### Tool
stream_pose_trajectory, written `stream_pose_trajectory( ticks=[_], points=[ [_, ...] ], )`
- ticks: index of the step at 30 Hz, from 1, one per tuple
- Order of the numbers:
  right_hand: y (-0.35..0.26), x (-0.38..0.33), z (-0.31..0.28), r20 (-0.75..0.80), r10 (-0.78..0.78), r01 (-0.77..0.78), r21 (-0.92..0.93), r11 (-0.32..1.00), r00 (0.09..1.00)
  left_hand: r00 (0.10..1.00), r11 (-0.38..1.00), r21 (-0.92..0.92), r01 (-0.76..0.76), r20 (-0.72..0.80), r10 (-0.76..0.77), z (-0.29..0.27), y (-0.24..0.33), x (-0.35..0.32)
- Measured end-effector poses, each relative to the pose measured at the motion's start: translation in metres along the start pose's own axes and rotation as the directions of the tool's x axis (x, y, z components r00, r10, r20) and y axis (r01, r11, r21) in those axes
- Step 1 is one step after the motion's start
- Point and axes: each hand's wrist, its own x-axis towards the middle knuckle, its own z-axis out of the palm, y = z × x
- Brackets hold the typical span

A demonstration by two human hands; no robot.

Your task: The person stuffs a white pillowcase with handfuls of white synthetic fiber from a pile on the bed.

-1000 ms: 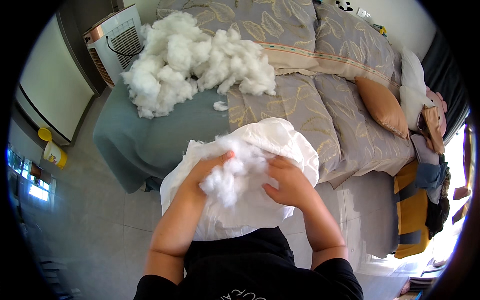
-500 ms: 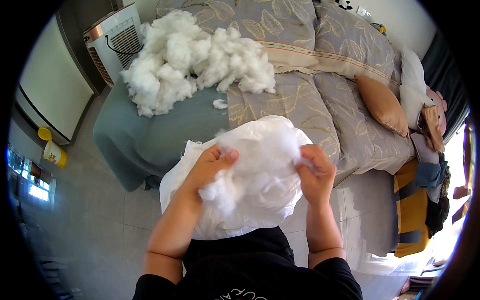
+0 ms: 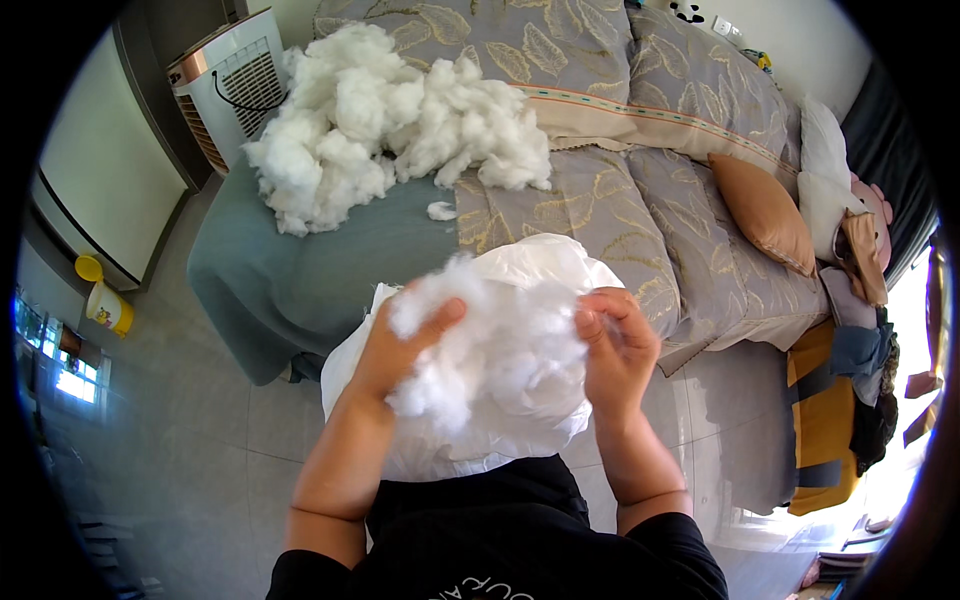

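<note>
A loose clump of white fibre stuffing spans the space between my two hands, over my lap. My left hand is closed on its left side, thumb on top and the other fingers mostly hidden under the fluff. At the clump's right edge, my right hand pinches the fibres between thumb and fingertips. Beneath lies a white fabric cover, spread across my lap toward the sofa; whether it is open anywhere is hidden.
A big heap of white stuffing rests on the sofa, with a small tuft in front. An orange cushion leans at the right. An air cooler stands at the far left, and a yellow-and-white bucket on the floor.
My right hand has moved slightly left and inward, its fingers lifting apart a little. My left hand has shifted slightly left, and the stuffing between them has bunched closer together.
</note>
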Motion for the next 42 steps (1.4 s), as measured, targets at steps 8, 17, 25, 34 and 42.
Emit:
stream_pose_trajectory(
  ticks=[8, 17, 25, 34, 42],
  points=[
    [-0.007, -0.001, 0.015, 0.558, -0.025, 0.063, -0.048, 0.997, 0.829, 0.941, 0.984, -0.053, 0.173, 0.304, -0.149, -0.007, -0.031, -0.001],
    [-0.009, 0.005, 0.006, 0.387, -0.054, 0.088, -0.07, 0.994, 0.92, 0.948, 0.94, -0.123, 0.317, 0.048, -0.314, -0.004, -0.019, -0.006],
    [0.012, -0.01, 0.009, 0.358, 0.032, -0.045, 0.027, 0.999, 0.933, 0.878, 0.949, 0.273, 0.161, 0.4, -0.264, 0.002, -0.024, 0.007],
    [0.003, -0.012, 0.009, -0.045, 0.381, -0.256, 0.666, 0.7, 0.924, 0.902, 0.939, 0.225, 0.259, 0.292, -0.318, 0.008, -0.012, -0.001],
    [-0.008, -0.017, 0.021, 0.426, 0.027, -0.004, -0.053, 0.999, 0.905, 0.954, 0.848, 0.507, -0.155, 0.301, -0.005, 0.021, -0.019, -0.013]
  ],
)
